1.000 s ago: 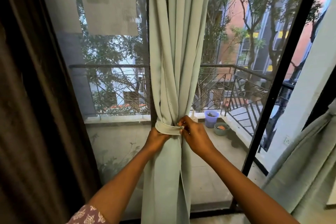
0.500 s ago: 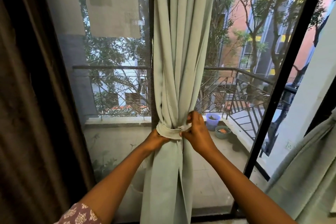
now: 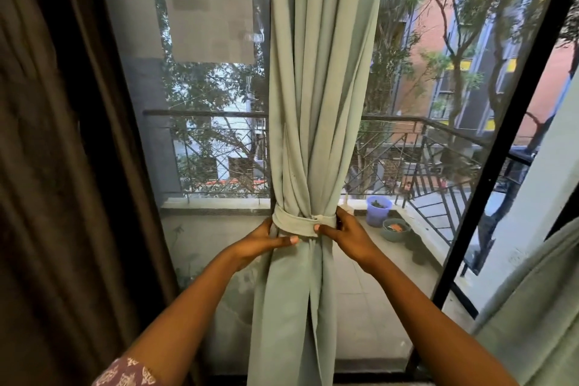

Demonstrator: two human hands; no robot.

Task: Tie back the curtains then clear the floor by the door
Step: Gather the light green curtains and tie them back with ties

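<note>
Your right hand (image 3: 351,233) now sits lower, thumb pressed on the tieback (image 3: 297,222), no longer working its end from above. Your left hand (image 3: 263,240) comes round front, thumb across the curtain (image 3: 313,103) just below the band, which lies flat and closed.

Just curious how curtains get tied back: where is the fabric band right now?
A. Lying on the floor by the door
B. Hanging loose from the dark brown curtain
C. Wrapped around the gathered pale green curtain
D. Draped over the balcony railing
C: the band circles the gathered pale green curtain, with the left hand and right hand on either side of it.
</note>
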